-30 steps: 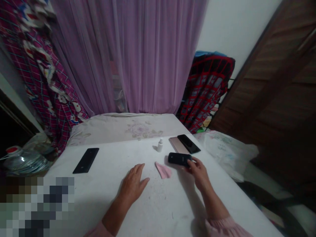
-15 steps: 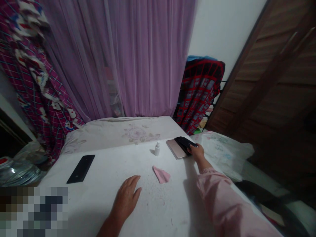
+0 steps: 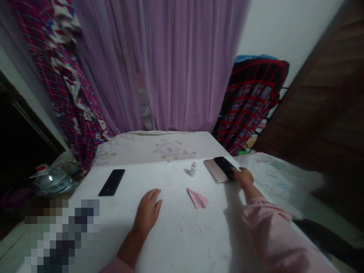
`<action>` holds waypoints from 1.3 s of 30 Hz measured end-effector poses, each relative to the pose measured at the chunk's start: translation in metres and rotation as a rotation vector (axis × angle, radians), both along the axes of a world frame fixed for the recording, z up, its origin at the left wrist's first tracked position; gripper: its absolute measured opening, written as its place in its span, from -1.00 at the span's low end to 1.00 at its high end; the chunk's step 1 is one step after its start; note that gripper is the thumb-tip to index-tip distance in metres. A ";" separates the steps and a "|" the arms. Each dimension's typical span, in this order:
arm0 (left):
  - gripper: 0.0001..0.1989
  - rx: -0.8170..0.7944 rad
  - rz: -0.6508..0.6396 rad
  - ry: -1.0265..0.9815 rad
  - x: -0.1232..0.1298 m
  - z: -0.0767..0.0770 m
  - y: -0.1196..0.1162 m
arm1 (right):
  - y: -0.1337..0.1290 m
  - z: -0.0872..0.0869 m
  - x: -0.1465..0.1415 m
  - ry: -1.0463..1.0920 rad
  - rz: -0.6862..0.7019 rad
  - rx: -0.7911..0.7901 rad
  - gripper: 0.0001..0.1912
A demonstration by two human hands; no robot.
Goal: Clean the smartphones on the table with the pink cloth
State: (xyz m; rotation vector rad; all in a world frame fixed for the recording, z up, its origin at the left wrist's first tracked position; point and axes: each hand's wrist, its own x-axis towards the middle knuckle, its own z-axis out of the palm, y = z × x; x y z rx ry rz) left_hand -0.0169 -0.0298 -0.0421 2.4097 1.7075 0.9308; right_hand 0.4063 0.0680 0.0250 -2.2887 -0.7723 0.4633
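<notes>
Whereas the left hand (image 3: 148, 212) is at the white worktop (image 3: 176, 242), fingers released and loosely extended, the right hand (image 3: 244, 177) has its fingers at the near end of the black handset (image 3: 224, 166); whether they grip or merely touch cannot be determined. The handset lies against the rose-gold phone (image 3: 214, 171), at its right side. Noted nearby: white bottle (image 3: 193, 169), upright; pink cloth (image 3: 198, 199), crumpled. Dark phone (image 3: 112, 182) lies flat, well apart, at left.

Looking smooth on the right-hand black phone (image 3: 223, 166), like matt fabric on the pink cloth (image 3: 197, 198), and like clear, glossy plastic on the water jug (image 3: 54, 181).
</notes>
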 end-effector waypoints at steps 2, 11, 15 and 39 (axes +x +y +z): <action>-0.63 0.014 0.162 0.033 -0.026 0.006 0.012 | -0.004 0.005 0.000 -0.043 0.017 -0.015 -0.41; -0.39 -0.377 0.794 0.276 -0.121 0.042 0.049 | -0.058 -0.022 -0.040 -0.291 0.095 0.579 -0.53; -0.53 -0.456 0.806 0.279 -0.130 0.050 0.058 | -0.084 -0.047 -0.091 -0.162 0.388 0.658 -0.59; -0.72 -0.549 0.285 -0.230 -0.064 0.033 0.046 | -0.082 -0.081 -0.158 -0.502 0.854 0.415 -0.69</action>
